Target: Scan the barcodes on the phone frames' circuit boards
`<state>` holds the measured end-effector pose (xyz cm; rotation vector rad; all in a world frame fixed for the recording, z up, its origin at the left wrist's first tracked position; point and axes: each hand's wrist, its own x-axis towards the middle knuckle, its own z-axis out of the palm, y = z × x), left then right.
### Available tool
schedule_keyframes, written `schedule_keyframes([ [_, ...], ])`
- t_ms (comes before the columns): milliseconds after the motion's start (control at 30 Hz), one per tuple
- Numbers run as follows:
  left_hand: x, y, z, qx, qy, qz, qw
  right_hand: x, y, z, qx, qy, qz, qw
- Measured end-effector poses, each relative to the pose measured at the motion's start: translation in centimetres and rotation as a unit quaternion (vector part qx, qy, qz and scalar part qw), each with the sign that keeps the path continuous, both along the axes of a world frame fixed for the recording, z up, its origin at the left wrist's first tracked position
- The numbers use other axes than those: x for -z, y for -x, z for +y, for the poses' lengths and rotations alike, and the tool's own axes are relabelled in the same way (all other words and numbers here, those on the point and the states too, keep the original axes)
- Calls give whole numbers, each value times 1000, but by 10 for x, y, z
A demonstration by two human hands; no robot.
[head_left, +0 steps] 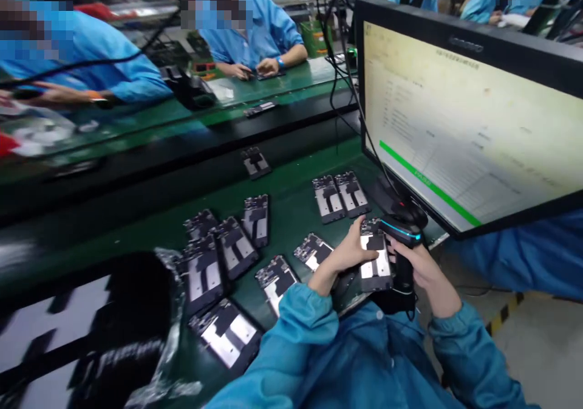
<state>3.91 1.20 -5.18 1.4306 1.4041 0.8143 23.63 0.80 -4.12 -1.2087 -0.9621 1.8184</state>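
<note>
My left hand (350, 250) holds an opened phone unit (376, 263) by its side, thumb across its face, near the bench's front edge. Close on its right, my right hand (416, 262) grips a black handheld scanner (401, 231) with a lit blue strip, its head by the unit's upper right corner. Two similar units (328, 197) lie side by side beyond my hands. Another unit (314, 251) is partly hidden behind my left forearm, and one more (276, 281) lies by my left sleeve.
A large monitor (464, 111) with a green PASS bar stands at the right, cables hanging beside it. Several more units (204, 272) lie left on the green bench (291, 181). A black tray with plastic wrap (136, 299) is at lower left. People in blue sit across.
</note>
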Motion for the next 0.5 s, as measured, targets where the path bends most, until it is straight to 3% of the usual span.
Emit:
schedule_keyframes([
  [67,11,-6,-2,-29,-37,49,998,-2,-6,2,-17,6,1,1000],
  [133,12,-19,-4,-105,-80,110,985,-7,-15,-2,-33,-19,-29,999],
  [233,-2,-44,-2,-186,-89,197,959,-11,-34,2,-83,-74,-136,984],
  [300,-13,-44,8,-197,-104,262,939,-4,-38,22,-166,-54,-161,971],
  [333,-21,-33,11,-198,-116,281,932,2,-34,36,-176,-65,-175,966],
  [400,-42,14,-2,-218,-129,301,919,12,-21,59,-200,-53,-171,963],
  [433,-56,48,-20,-246,-121,310,910,16,-14,67,-220,-38,-153,963],
  [500,-88,129,-77,-337,-82,342,874,22,-3,76,-259,-43,-123,957],
])
